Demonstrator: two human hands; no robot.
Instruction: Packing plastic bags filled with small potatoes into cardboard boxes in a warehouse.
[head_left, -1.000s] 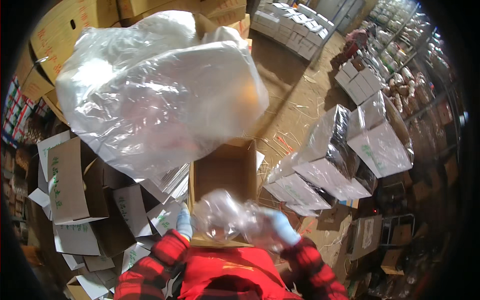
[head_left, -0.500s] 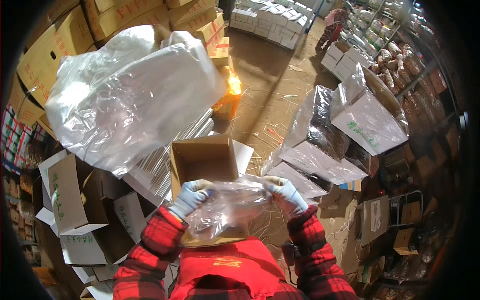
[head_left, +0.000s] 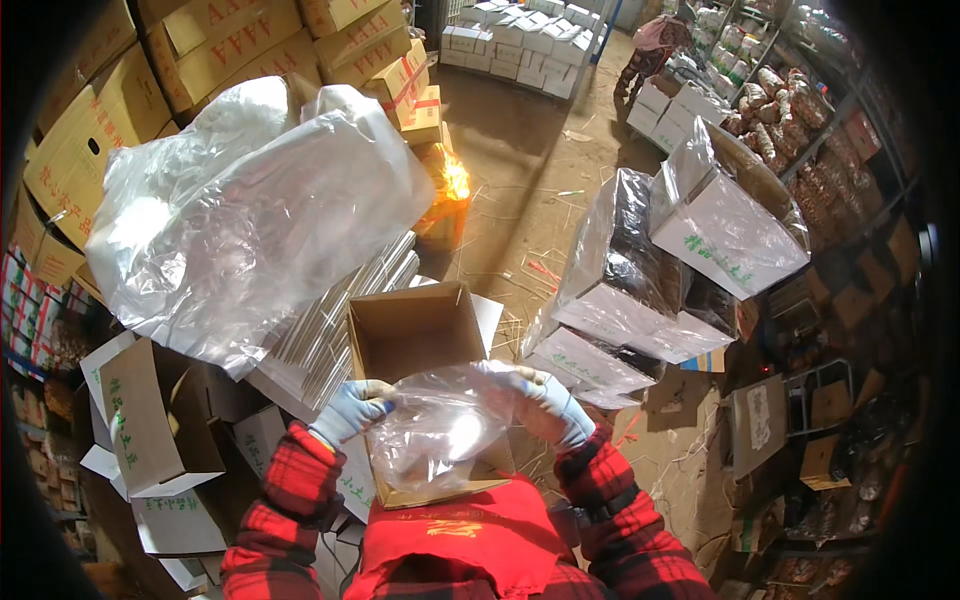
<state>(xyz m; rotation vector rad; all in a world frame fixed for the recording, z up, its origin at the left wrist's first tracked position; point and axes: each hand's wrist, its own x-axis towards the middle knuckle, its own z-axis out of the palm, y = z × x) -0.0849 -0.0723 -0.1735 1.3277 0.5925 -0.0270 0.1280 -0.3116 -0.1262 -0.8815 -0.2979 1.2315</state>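
My left hand (head_left: pixel 352 408), in a pale blue-white glove, pinches one side of a clear plastic bag (head_left: pixel 438 425). The same kind of glove covers my right hand (head_left: pixel 556 406), its fingers closed on the bag's other upper edge. Stretched between both hands, the thin crinkled bag hangs over the near part of an open cardboard box (head_left: pixel 420 325). That box has brown inner walls and stands against my red apron (head_left: pixel 455 535). The bag partly hides the box's inside.
A large bundle of clear plastic bags (head_left: pixel 250 230) lies over flattened white cartons (head_left: pixel 345 305) on the left. Open white cartons (head_left: pixel 160 420) stand lower left. Bag-lined boxes (head_left: pixel 640 310) are stacked on the right. A person (head_left: pixel 650 50) stands far off near shelves.
Both hands have shifted left relative to the box, carrying the bag with them. The bag now hangs more squarely over the box. The whole view has also shifted slightly.
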